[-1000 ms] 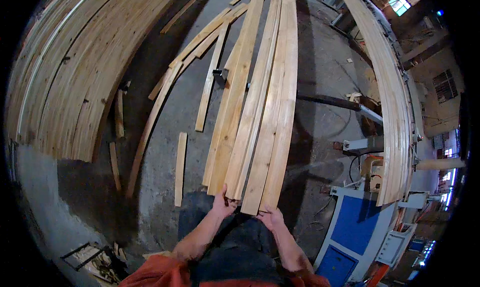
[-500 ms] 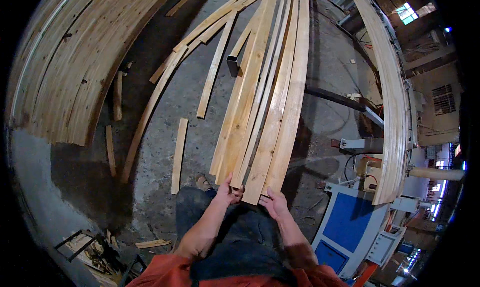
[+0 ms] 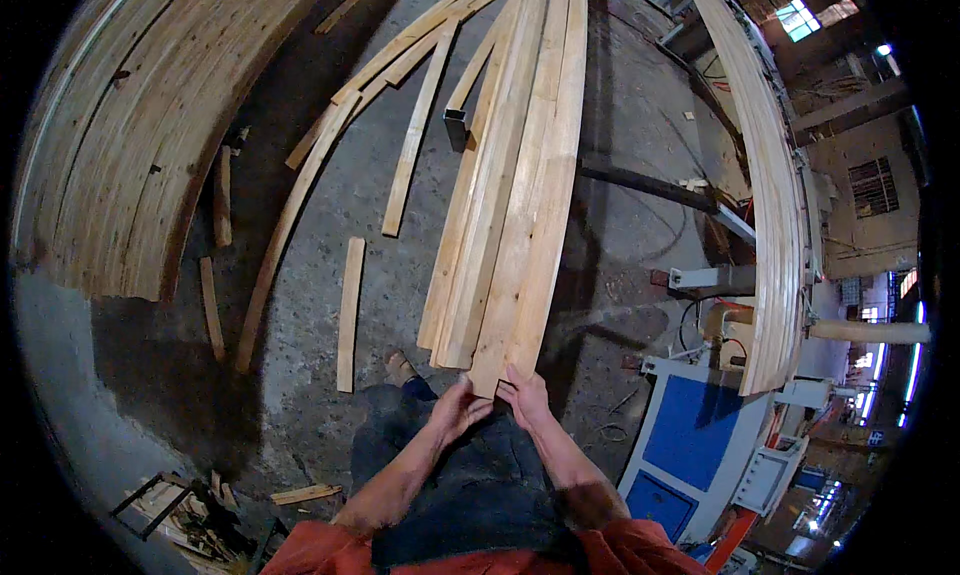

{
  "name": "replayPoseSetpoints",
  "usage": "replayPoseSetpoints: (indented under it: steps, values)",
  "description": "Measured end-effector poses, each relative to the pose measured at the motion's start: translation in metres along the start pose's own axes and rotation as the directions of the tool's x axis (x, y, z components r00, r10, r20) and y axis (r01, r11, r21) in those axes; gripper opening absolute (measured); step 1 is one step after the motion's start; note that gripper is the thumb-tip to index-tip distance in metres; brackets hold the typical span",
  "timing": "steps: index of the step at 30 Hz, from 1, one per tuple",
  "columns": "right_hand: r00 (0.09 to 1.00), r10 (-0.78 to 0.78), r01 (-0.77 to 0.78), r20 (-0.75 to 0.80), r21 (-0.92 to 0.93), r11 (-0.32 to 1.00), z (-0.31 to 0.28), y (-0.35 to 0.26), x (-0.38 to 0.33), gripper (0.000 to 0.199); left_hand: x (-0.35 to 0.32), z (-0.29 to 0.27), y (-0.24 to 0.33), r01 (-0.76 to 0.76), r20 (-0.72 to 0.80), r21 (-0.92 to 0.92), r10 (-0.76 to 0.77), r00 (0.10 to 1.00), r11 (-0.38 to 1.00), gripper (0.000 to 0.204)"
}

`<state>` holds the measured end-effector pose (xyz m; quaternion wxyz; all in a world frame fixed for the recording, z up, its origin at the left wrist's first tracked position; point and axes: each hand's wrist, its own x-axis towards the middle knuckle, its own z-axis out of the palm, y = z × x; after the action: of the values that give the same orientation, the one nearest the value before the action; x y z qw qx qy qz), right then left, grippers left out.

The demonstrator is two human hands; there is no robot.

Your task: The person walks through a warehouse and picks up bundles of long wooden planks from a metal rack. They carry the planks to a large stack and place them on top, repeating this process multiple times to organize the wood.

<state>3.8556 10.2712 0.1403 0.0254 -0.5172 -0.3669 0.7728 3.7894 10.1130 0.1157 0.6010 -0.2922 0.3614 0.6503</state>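
Long pale wooden planks lie side by side and run from in front of me toward the far edge. My left hand (image 3: 459,409) has its fingers curled at the near end of a middle plank (image 3: 503,325), which sticks out a little past its neighbours. My right hand (image 3: 526,396) grips at the near end of the rightmost plank (image 3: 543,285), thumb on top. Both hands are close together, and the undersides of their fingers are partly hidden. Left of these, several narrower planks (image 3: 462,310) lie tight together, their near ends just beyond my left hand.
A large stack of boards (image 3: 130,165) stands at left. Loose wooden strips (image 3: 350,315) lie on the concrete floor. An upright black metal tube (image 3: 455,132) stands beside the planks. At right are a blue-panelled machine (image 3: 690,425) and more long boards (image 3: 772,305). Scrap wood fills the lower left.
The right-hand planks have shifted left against the others, and the dark gap between them has closed. My right hand has moved left, closer to my left hand.
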Motion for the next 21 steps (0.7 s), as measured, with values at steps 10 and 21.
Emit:
replayPoseSetpoints:
  steps: [10,21]
  values:
    - [0.998,-0.045,0.041,-0.034,-0.105,0.994,-0.040,-0.053,-0.031,0.041,0.038,-0.002,-0.024,-0.045,0.074,-0.235,0.064,0.995,0.971,0.044]
    - [0.994,-0.075,0.081,0.077,-0.084,0.993,-0.024,-0.040,-0.023,0.036,0.045,0.006,-0.017,0.022,0.147,-0.433,0.047,0.988,0.901,0.042]
